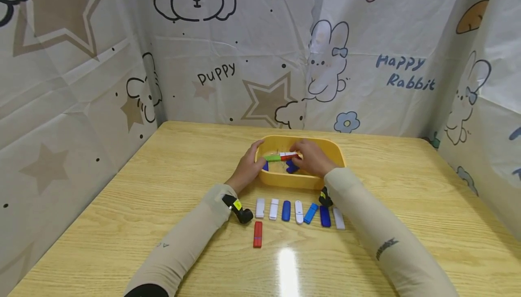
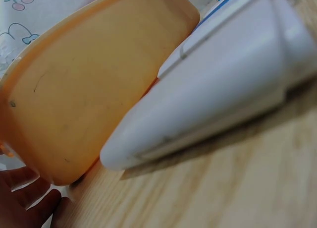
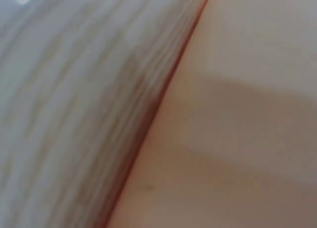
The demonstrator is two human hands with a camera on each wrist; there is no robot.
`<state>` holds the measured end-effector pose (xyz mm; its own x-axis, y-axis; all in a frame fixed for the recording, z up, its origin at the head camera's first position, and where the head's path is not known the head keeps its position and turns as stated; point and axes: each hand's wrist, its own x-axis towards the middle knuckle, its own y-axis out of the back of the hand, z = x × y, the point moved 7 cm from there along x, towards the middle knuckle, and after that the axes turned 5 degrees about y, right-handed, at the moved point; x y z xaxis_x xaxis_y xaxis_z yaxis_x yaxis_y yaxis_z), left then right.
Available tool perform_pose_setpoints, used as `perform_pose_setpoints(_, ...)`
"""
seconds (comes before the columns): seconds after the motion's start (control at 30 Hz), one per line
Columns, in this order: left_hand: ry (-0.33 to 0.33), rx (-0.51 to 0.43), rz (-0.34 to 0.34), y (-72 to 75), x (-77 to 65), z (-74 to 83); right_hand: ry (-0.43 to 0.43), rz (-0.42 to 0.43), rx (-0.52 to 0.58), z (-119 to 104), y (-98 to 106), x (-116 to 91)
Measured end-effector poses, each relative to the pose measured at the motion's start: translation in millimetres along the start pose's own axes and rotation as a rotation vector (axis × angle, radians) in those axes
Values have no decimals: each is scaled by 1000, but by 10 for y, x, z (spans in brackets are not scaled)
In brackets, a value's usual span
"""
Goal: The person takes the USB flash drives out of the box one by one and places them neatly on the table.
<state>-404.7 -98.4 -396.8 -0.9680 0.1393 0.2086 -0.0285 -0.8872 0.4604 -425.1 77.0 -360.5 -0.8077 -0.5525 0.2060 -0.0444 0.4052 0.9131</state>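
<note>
My left hand (image 1: 246, 167) holds the left end of a yellow plastic bin (image 1: 293, 180), with the thumb at its rim. In the left wrist view, fingers (image 2: 29, 196) lie against the bin's outer wall. My right hand (image 1: 312, 157) reaches down inside the bin, its fingertips at a red USB stick (image 1: 288, 157) and a white stick (image 1: 287, 153); I cannot tell whether it grips either one. A green stick (image 1: 272, 157) lies end to end with the red one. Blue sticks (image 1: 291, 167) lie on the bin's floor below the right hand.
Several USB sticks stand in a row before the bin, among them a white one (image 1: 274, 209), a dark blue one (image 1: 286, 210) and a tilted light blue one (image 1: 311, 213). Nearer lies a red stick (image 1: 258, 234). A printed curtain (image 1: 244, 53) hangs behind the wooden table (image 1: 183, 161).
</note>
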Motion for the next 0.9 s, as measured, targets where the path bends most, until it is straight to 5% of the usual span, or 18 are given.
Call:
perform_pose_setpoints(0.27,8,2,-4,-8,-12,0,3,-90,-54,12,-97,3)
perform_pose_setpoints(0.9,3,11,-4,-6,2,-3,-34,-92,-9,34,-81,0)
